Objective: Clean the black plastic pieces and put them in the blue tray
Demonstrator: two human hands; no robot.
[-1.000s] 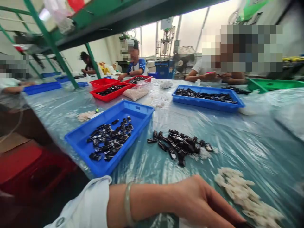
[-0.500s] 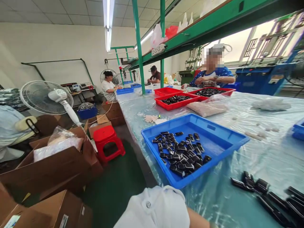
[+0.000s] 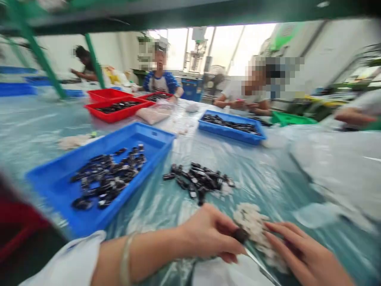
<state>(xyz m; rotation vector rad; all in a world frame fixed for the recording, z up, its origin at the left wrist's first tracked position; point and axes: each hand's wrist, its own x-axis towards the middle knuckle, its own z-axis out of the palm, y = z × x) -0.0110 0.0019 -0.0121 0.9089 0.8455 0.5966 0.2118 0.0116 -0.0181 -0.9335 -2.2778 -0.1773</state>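
My left hand (image 3: 212,234), with a bracelet on its wrist, pinches a small black piece (image 3: 240,236) between thumb and fingers. A thin metal strip (image 3: 262,267) runs down and right from that piece; whether it is attached is blurred. Close to its right, my right hand (image 3: 300,248) has fingers reaching over a pile of whitish bits (image 3: 253,222); whether they grip something cannot be made out. Beyond my hands a heap of black pieces (image 3: 202,176) lies on the plastic-covered table (image 3: 184,149). More black pieces fill part of a blue tray (image 3: 50,184) at the left.
Red trays (image 3: 110,116) and a bag of pinkish material (image 3: 154,113) stand farther back. Another blue tray (image 3: 232,134) is beyond the heap. White plastic bags (image 3: 336,163) lie at the right. Several people sit around the table. A green beam (image 3: 178,14) crosses overhead.
The view has swung right and down. Both my hands now show, the left with a black piece; before, only a sleeve and part of a forearm did. The blue tray appears farther left.
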